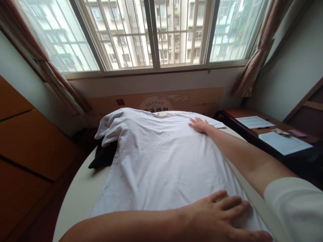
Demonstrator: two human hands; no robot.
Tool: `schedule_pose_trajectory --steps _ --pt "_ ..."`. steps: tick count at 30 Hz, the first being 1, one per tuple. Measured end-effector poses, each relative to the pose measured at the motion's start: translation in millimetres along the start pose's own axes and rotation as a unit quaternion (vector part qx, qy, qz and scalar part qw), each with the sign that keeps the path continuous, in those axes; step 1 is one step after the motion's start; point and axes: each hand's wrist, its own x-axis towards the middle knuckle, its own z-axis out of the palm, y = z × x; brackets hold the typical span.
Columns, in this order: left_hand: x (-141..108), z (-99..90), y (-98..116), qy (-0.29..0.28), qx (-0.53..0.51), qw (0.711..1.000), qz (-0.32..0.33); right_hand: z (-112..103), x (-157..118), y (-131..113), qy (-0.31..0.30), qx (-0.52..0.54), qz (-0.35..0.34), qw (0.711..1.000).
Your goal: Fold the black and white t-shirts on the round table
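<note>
From the head view, a white T-shirt (151, 168) lying spread on a round cream table (75, 201), its collar (159, 114) at the far end and a loosely folded sleeve (108, 127) at the far left corner. Left hand (217, 215) on the near part of the T-shirt, wide open and palm down, fingers splayed, with no cloth gathered or pinched, the forearm low across the bottom of the view. Right hand (199, 125) on the far right shoulder of the T-shirt, just beside the collar, also open and flat, holding nothing, the arm reaching diagonally out of a white sleeve (292, 208) at the right edge. Best handling for cloth like this: flat palms, spread fingers and light, even outward pressure, for flattening wrinkles without dragging the fabric. Just left of the T-shirt, a black garment (103, 154) partly under its edge. Beyond the T-shirt, a barred window (176, 33) between curtains (252, 74). Right of the T-shirt, a wooden side table (234, 114) with sheets of paper (285, 143), a pen (262, 127) and a pink note (297, 133).
</note>
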Motion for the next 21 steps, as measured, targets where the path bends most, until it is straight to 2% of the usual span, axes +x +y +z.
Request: schedule_pose_trajectory --steps 5,8,11,13,14,16,19,21 --pt "8.4 10.1 18.6 0.018 0.037 0.999 -0.017 3.9 0.1 1.9 0.013 0.003 -0.003 1.0" --pt "10.0 7.1 25.3 -0.029 0.016 0.997 -0.07 5.4 -2.3 2.8 0.025 0.009 -0.009 1.0" --pt "6.4 -8.2 9.3 -0.085 -0.069 0.979 -0.174 3.5 -8.6 0.6 0.044 0.021 -0.022 0.999" --pt "0.5 -20.9 -18.3 -0.076 -0.155 0.94 -0.296 0.4 -15.6 -4.2 0.064 0.029 -0.035 0.997" --pt "-3.6 -26.2 -35.9 -0.053 -0.195 0.909 -0.363 -1.6 -20.4 -7.8 0.074 0.034 -0.045 0.996" --pt "-14.2 -31.7 -73.3 0.006 -0.266 0.85 -0.455 -6.6 -33.6 -16.8 0.089 0.047 -0.074 0.992" --pt "-32.7 -27.1 -118.0 0.036 -0.339 0.772 -0.537 -19.1 -67.5 -31.7 0.079 0.086 -0.149 0.982" --pt "-42.7 -20.5 -132.7 0.067 -0.386 0.738 -0.55 -31.9 -99.4 -39.7 0.019 0.169 -0.23 0.958"
